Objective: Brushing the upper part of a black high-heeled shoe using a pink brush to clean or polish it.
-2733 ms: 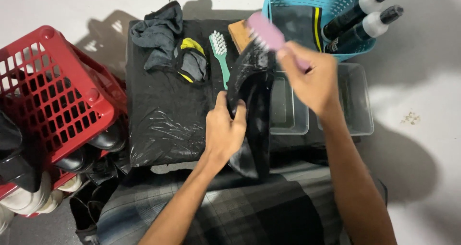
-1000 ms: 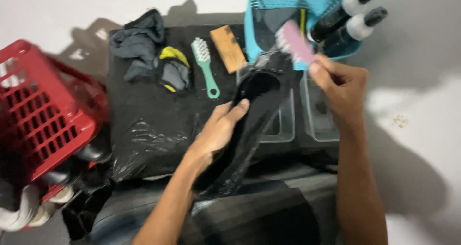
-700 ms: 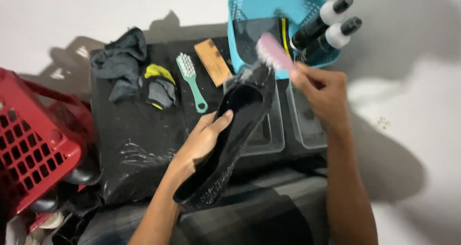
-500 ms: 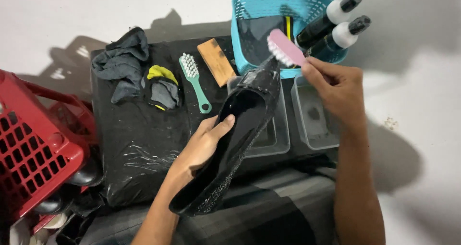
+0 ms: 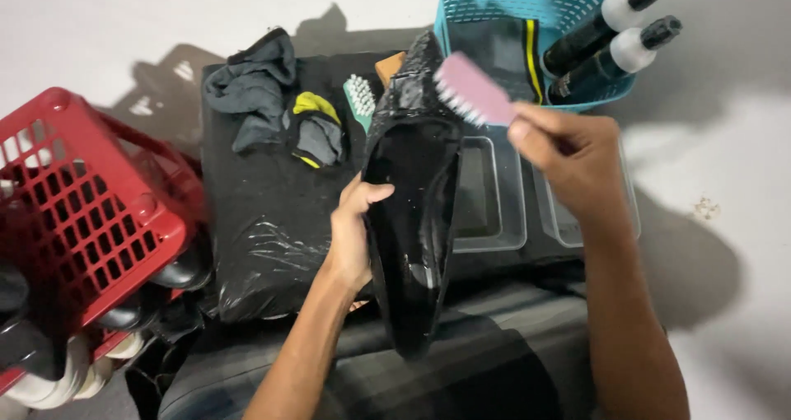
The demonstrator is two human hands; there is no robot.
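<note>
Fingers of the left hand grip the black shoe mid-scene, right hand clamps a pink brush at its far toe, hiding the handle, green brush half-hidden behind.

The left hand is positioned against the left side of the black shoe, which serves as the landmark; the thumb is hooked over the shoe's opening edge and the fingers are hidden behind it. The left forearm is extended up from the lower edge of the view. The right hand is held to the right of the shoe's toe, closed around a pink brush. The right forearm is aligned almost vertically.
</note>
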